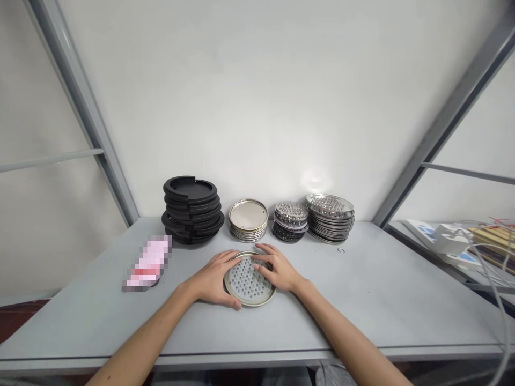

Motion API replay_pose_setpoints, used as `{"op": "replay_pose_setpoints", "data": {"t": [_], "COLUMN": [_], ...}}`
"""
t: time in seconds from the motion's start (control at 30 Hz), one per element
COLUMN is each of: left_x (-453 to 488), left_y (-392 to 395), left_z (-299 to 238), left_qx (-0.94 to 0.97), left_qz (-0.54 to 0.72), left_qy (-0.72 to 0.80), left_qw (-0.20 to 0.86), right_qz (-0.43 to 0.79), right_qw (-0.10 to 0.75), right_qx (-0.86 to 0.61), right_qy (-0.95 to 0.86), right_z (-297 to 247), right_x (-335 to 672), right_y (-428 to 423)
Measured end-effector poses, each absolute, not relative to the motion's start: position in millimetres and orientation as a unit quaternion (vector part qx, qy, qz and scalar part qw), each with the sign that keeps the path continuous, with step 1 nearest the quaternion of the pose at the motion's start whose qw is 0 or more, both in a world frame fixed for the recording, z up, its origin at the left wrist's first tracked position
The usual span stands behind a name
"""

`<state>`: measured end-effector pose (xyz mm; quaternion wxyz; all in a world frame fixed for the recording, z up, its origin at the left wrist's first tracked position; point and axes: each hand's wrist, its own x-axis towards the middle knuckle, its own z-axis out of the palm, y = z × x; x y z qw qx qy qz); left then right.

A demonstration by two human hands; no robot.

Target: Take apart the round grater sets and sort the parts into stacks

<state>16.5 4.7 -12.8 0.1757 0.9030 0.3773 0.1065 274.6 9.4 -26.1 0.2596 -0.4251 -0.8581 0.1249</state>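
A round metal grater plate [251, 287] with a raised rim and rows of raised holes lies flat on the table in front of me. My left hand [215, 276] wraps its left edge, thumb at the near rim and fingers at the far rim. Over the plate's right side, my right hand [279, 268] rests with bent fingers, its thumb on the perforated face and its index finger near the far rim. Both hands touch the plate and cover parts of its edge.
Along the wall stand stacked black rings [191, 212], plain metal lids [248, 220], small perforated discs [290, 220] and larger rimmed grater plates [330, 217]. A small metal clip [341, 250] and a blurred pink item [148, 264] lie on the grey table [362, 311]. Cables [488, 273] hang at right.
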Motion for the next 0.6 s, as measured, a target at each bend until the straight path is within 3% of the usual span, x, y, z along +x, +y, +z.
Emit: {"op": "replay_pose_setpoints", "data": {"t": [0.27, 0.6], "left_x": [14.1, 12.3], "left_y": [5.6, 5.5], "left_z": [-12.0, -11.0], "left_qx": [0.904, 0.903], "left_qz": [0.105, 0.104], "left_qy": [0.373, 0.374], "left_qw": [0.181, 0.186], "right_qz": [0.144, 0.149], "right_qw": [0.342, 0.344], "right_qx": [-0.442, -0.438], "right_qy": [-0.816, -0.817], "right_z": [-24.6, -25.2], "right_x": [283.3, 286.4], "right_y": [12.2, 12.6]}}
